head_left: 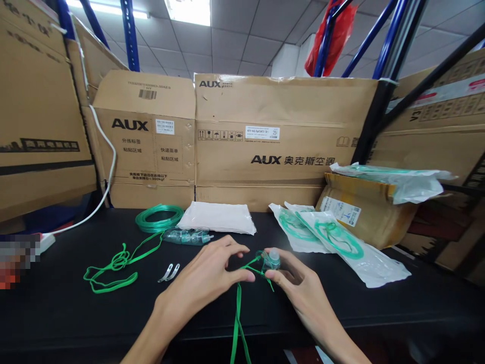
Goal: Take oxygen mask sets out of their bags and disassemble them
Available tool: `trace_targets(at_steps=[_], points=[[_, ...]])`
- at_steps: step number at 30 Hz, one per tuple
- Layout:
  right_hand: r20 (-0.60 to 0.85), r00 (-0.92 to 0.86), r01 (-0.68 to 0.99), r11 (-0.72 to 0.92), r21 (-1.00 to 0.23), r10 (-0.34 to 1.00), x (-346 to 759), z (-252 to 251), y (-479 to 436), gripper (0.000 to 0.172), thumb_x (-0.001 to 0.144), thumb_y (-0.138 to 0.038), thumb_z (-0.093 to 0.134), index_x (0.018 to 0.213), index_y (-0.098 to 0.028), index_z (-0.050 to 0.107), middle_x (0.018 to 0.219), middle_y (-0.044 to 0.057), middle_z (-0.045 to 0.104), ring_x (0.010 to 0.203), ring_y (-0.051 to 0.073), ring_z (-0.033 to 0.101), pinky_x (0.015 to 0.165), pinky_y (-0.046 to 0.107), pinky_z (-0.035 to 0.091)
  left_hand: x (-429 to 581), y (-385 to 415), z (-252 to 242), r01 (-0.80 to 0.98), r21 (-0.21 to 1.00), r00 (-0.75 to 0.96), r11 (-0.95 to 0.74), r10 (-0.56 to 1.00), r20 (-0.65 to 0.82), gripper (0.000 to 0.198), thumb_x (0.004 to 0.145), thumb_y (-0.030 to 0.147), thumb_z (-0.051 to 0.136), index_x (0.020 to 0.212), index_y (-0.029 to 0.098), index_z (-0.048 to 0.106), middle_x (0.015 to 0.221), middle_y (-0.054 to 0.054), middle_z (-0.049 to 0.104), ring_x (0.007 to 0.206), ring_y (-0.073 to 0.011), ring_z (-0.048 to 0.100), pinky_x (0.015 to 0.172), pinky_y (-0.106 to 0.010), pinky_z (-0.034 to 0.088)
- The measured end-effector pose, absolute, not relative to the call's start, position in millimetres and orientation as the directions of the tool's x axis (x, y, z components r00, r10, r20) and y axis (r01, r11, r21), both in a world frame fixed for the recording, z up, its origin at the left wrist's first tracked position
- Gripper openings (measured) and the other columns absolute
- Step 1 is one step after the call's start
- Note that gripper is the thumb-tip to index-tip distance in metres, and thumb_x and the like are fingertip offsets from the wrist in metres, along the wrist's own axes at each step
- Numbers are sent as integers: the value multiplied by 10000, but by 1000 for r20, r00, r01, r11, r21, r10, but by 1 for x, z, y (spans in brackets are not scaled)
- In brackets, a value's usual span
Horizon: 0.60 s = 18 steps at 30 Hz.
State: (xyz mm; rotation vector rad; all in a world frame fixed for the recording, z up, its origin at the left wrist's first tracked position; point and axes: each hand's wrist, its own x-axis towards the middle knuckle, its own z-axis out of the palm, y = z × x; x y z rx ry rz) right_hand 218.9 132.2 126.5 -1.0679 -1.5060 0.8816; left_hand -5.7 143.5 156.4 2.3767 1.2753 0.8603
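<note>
My right hand [293, 273] is closed around a small translucent green plastic mask [272, 270] with a clear round port facing me. A thin green strap [248, 265] runs from this mask to my left hand [215, 265]. My left thumb and forefinger are spread at their tips, and the strap passes behind the thumb, where the hand seems to hold it; the other fingers are hidden. Two lengths of strap hang over the table's front edge, and a short free end shows below the mask.
On the black table [125, 323] lie a coil of green tubing [157, 218], a bagged clear plastic part [187, 236], a loose green strap [117, 263], two metal strips [169, 273] and a white packet [217, 217]. Wrapped tubing packs [337, 242] and a carton [352, 197] stand right.
</note>
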Motion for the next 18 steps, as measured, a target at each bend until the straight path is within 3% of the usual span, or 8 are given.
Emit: trace_targets(at_steps=[2, 3, 6, 10, 18], points=[[328, -72, 168, 336, -927, 942, 218, 128, 131, 394, 774, -409, 781, 1127, -240, 728, 1061, 43, 776, 893, 254, 736, 816, 358, 599, 2, 142, 152, 634, 538, 444, -556, 830, 336, 453, 882, 510, 733, 1287, 313, 681, 1082, 3, 704, 941, -228, 617, 831, -298, 434], [330, -80, 160, 339, -927, 941, 217, 128, 130, 382, 771, -397, 781, 1116, -242, 732, 1064, 41, 777, 882, 251, 739, 815, 354, 602, 5, 142, 150, 627, 550, 452, -551, 833, 319, 410, 901, 489, 713, 1269, 310, 697, 1086, 0, 719, 967, -237, 620, 843, -299, 433], [330, -105, 118, 341, -933, 938, 215, 129, 128, 348, 762, -356, 784, 1088, -243, 743, 1086, 40, 778, 941, 257, 746, 856, 342, 599, 8, 144, 149, 587, 612, 472, -531, 838, 274, 223, 947, 378, 635, 1104, 304, 775, 1032, 16, 761, 989, -245, 631, 849, -290, 433], [316, -123, 97, 328, -940, 941, 215, 128, 128, 339, 759, -326, 783, 1088, -253, 749, 1130, 42, 775, 1026, 268, 737, 863, 322, 595, 3, 144, 153, 500, 701, 508, -508, 828, 237, 243, 950, 242, 554, 956, 286, 794, 873, 42, 773, 899, -211, 662, 815, -261, 436], [333, -117, 159, 349, -924, 936, 220, 124, 132, 374, 772, -401, 791, 1121, -273, 750, 1166, 34, 782, 1119, 306, 724, 934, 337, 600, -2, 137, 155, 596, 636, 383, -491, 869, 312, 181, 968, 347, 613, 923, 314, 785, 881, 52, 751, 991, -204, 622, 898, -270, 409]])
